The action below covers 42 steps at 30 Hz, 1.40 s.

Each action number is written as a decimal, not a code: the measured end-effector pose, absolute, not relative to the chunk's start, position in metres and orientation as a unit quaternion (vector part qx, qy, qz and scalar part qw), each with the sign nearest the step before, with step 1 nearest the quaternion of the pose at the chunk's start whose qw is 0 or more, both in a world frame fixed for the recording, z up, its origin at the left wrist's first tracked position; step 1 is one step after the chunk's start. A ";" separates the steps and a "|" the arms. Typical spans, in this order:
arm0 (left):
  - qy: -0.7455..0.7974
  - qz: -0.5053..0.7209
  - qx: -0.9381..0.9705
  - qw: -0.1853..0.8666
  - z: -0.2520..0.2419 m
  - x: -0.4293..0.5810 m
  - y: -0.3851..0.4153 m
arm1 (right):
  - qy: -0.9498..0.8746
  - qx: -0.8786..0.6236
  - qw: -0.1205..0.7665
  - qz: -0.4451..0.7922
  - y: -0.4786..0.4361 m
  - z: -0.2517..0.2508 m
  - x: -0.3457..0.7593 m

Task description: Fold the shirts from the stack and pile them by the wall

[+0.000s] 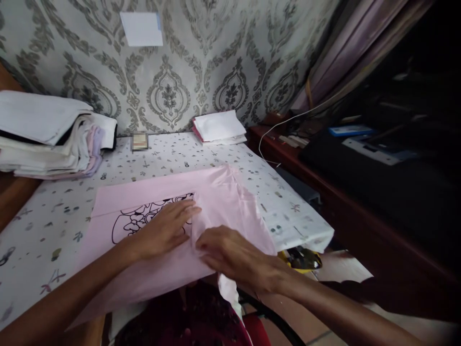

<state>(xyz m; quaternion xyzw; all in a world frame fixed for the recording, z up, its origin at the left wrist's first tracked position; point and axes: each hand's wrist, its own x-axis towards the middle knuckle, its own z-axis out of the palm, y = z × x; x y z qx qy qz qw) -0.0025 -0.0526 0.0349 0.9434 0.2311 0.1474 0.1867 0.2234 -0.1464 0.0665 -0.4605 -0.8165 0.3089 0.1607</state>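
Pink garment (223, 202), black line print (144, 216); white speckled tablecloth (173, 154).

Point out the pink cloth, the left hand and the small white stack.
pink cloth (223, 192), head view, bare folded part.
left hand (165, 228), head view, back of hand.
small white stack (219, 126), head view, top sheet.

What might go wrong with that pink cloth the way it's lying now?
The near edge of the pink cloth hangs over the table front, so it may slide off if the left hand lifts. The folded flap by the right hand looks creased and may set crooked, partly covering the black print.
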 end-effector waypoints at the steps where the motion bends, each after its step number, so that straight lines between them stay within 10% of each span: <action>1: 0.199 0.128 0.957 0.166 0.032 -0.001 -0.056 | -0.827 -0.426 0.162 0.329 -0.151 0.066 0.221; 16: 0.032 0.030 0.997 -0.064 0.050 0.041 -0.108 | -0.719 -0.546 0.336 0.268 -0.040 0.009 0.327; 32: 0.031 -0.010 0.999 -0.028 0.043 0.076 -0.129 | -0.677 -0.528 0.420 0.294 -0.037 -0.017 0.333; 37: 0.087 0.006 0.991 0.098 0.040 0.082 -0.124 | -0.675 -0.531 0.419 0.294 -0.038 -0.017 0.334; 42: 0.238 0.155 0.805 0.522 0.045 0.058 -0.079 | -0.649 -0.537 0.425 0.333 -0.039 -0.011 0.332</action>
